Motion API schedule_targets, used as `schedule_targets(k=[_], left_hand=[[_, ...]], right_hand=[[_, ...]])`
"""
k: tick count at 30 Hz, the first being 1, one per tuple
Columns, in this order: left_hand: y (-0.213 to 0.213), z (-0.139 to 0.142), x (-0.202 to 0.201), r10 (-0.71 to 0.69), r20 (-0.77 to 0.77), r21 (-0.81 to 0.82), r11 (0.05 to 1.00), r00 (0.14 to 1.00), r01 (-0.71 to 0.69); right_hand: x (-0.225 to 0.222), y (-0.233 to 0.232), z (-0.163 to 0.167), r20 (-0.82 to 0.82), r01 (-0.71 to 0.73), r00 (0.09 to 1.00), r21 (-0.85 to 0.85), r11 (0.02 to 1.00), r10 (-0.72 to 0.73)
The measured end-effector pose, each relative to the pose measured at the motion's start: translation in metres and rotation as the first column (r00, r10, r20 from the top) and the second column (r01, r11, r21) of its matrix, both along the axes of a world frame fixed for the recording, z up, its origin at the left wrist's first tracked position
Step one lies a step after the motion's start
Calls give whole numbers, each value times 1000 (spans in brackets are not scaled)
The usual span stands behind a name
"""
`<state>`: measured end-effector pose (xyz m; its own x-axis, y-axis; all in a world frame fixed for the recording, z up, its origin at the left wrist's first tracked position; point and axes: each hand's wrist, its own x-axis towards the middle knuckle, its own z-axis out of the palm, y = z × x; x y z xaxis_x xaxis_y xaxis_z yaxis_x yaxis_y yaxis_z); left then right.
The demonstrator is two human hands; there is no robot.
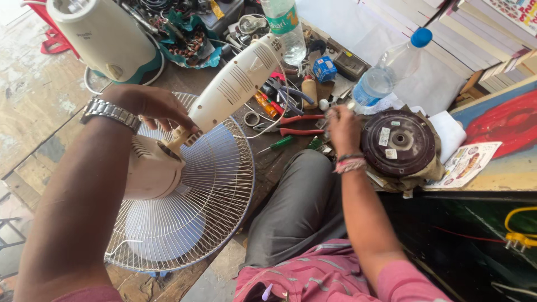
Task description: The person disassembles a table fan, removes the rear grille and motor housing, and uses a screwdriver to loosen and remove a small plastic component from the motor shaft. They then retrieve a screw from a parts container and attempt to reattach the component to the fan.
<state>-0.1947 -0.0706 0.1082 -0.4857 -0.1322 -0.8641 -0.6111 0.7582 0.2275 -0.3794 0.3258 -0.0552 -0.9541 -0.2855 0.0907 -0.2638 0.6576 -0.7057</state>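
A cream table fan [168, 184] lies face down on the worn wooden bench, its wire grille and pale blue blades underneath. My left hand [159, 109], a metal watch on its wrist, grips the fan's neck where the long vented stand [238, 84] joins the motor housing [151, 170]. My right hand [342, 127], a beaded band on its wrist, reaches among small tools at the bench's middle, fingers pinched on something small and light that I cannot make out. Red-handled pliers [299, 126] and a green screwdriver [278, 144] lie just left of that hand.
A dark round motor part [398, 142] rests on rags to the right, beside a printed leaflet [467, 162]. Two plastic water bottles [386, 70] [286, 28] stand behind. A cream kettle [106, 36] sits far left, tangled wires and coils [187, 33] behind. My grey-trousered knee [299, 207] is raised below.
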Motion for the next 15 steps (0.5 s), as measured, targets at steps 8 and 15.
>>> schedule_targets(k=[8,15], left_hand=[[2,-2,1,20,-8,-17,1000,1000,-20],[1,-4,-2,8,7,1,1000,1000,-8]], right_hand=[[-34,4,-25,-285,-141,940,180,974,189],[-42,-11,-17,-144,-153,962,416,896,231]])
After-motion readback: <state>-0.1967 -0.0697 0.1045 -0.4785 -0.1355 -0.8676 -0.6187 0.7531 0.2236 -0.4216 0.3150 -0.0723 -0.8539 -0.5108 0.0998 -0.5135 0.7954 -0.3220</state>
